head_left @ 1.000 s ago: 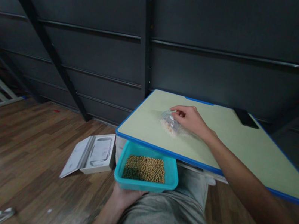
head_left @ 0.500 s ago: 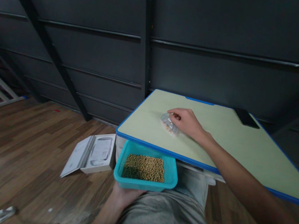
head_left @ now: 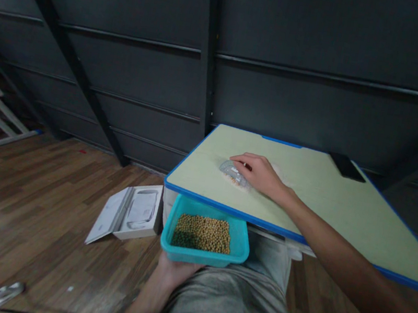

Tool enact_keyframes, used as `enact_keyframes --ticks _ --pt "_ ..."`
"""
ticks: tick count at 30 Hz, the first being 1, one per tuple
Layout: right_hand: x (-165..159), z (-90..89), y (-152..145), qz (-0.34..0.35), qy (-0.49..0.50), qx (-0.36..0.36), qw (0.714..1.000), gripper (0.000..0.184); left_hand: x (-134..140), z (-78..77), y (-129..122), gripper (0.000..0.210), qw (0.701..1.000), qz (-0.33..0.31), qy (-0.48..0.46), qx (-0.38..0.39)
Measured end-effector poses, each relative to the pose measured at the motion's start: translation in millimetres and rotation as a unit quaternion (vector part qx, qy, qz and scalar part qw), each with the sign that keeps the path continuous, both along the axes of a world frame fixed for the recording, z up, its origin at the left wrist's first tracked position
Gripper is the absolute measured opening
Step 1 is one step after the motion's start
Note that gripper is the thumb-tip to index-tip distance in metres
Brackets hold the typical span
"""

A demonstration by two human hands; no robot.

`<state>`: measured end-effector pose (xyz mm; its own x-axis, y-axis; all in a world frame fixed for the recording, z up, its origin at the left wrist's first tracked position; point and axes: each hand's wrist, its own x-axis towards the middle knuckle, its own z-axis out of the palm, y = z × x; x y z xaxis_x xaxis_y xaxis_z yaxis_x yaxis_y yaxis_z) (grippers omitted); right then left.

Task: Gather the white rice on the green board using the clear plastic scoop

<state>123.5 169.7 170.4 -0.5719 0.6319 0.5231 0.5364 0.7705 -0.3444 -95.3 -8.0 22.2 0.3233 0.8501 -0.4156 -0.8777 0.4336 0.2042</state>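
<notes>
My left hand [head_left: 177, 271] supports a turquoise plastic tub [head_left: 244, 247] from beneath, just below the table's near edge; most of its fingers are hidden under it. Round tan beans [head_left: 204, 233], perhaps soybeans, cover the tub's bottom. On the tabletop, my right hand [head_left: 256, 172] has curled fingers on a clear, rounded plastic piece [head_left: 227, 167], which lies low against the surface. A few small yellowish bits [head_left: 233, 180] show at or under its near side. Whether the piece is a lid or a shallow dish I cannot tell.
The pale green table [head_left: 328, 207] has a blue rim. A black phone [head_left: 346, 166] lies at its back right. An open white box [head_left: 140, 212] stands on the wooden floor to the left. Dark panels [head_left: 157, 5] rise behind the table.
My right hand and the clear plastic piece have shifted slightly left on the table. The tub stays in my left hand, practically unmoved. The view has turned a little.
</notes>
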Motion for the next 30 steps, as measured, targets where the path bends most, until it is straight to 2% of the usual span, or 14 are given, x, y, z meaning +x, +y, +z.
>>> enact_keyframes --ticks 4,11,30 --pt "-1 -0.6 -2 0.021 0.005 0.000 1.000 0.027 -2 -5.2 0 0.063 1.000 -0.002 0.004 0.018" --pt "-4 1.3 -6 0.066 0.000 -0.009 0.998 0.028 0 3.2 -2 0.068 1.000 0.005 0.005 0.005" --pt "-11 -0.2 -17 0.106 -0.019 -0.016 0.994 0.029 0 3.2 -2 0.063 1.000 0.009 0.029 -0.009"
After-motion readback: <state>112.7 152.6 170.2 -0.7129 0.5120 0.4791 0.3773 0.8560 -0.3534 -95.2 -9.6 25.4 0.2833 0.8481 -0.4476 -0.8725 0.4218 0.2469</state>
